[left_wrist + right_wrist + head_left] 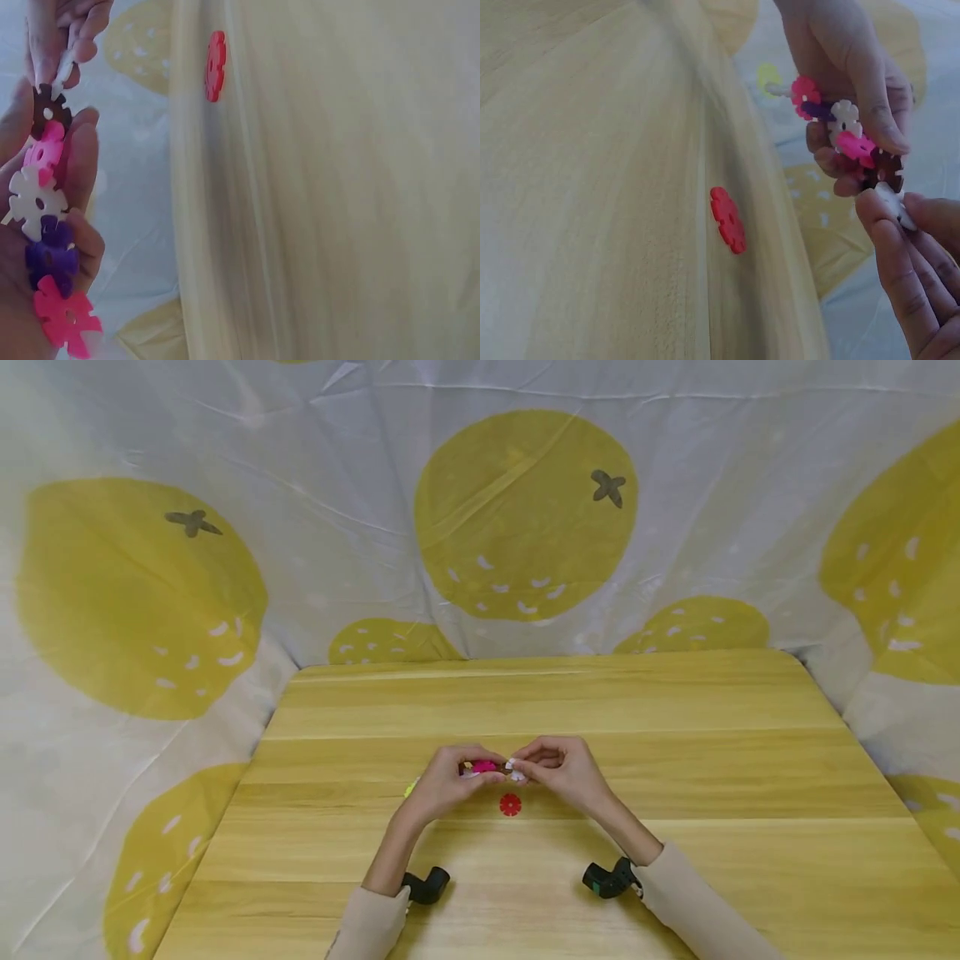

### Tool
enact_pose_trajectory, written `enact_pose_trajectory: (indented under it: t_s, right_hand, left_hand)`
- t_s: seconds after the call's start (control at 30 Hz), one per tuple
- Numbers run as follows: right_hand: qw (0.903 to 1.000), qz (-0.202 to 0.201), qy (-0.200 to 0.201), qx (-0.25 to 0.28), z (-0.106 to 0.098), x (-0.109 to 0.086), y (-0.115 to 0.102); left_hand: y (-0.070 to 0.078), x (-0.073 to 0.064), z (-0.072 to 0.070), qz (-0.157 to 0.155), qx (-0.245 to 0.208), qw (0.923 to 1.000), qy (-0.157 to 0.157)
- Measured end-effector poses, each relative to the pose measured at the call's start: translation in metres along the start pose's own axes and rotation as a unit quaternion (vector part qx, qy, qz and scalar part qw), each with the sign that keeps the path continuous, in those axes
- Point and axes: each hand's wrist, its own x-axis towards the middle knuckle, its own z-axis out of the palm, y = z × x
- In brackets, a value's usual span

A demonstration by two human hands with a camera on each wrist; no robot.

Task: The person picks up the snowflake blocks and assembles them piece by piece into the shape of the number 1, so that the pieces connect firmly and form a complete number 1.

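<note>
My left hand (442, 781) holds a chain of notched plastic snowflake discs slotted together. Along it, the left wrist view shows a brown disc (39, 105), a pink disc (52, 135), a white disc (22, 202), a purple disc (64, 262) and another pink disc (56, 322). A yellow-green disc (765, 73) appears at the chain's far end in the right wrist view. Between thumb and fingers, my right hand (566, 768) pinches a small white disc (894, 210) right at the brown disc's edge. The fingers hide part of this joint.
A single red snowflake disc (504, 808) lies on the wooden table (675, 735), just nearer than the hands. Black wrist-worn devices, one on the left (429, 887) and one on the right (609, 878), stick inward from the forearms. Behind the table hangs a fruit-patterned cloth (337, 527).
</note>
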Motion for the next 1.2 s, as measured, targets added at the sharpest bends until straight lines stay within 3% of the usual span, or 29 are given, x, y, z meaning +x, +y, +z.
enact_pose_trajectory:
  t_s: [0.23,0.37,0.57,0.67,0.9,1.2]
  right_hand:
    - [0.997,0.033,-0.035,0.061,-0.007,-0.004,0.005]
    - [0.9933,0.045,-0.042,0.098,-0.008,-0.004,0.007]
    - [0.9888,0.053,-0.039,0.134,-0.005,-0.004,0.01]
    - [0.9863,0.067,-0.029,0.148,-0.002,-0.004,0.01]
    - [0.9808,0.1,-0.013,0.167,0.001,-0.004,0.009]
    - [0.9737,0.123,-0.007,0.192,0.002,-0.005,0.009]
  left_hand:
    - [0.001,0.0,0.0,-0.025,-0.011,0.9993,-0.027]
    - [0.006,0.0,0.002,-0.019,0.012,0.9994,-0.029]
    - [0.011,0.001,0.012,0.026,0.093,0.9952,0.012]
    - [0.012,0.002,0.017,0.043,0.111,0.9922,0.038]
    - [0.011,0.003,0.022,0.067,0.097,0.9913,0.06]
    - [0.008,0.001,0.023,0.085,0.064,0.9933,0.045]
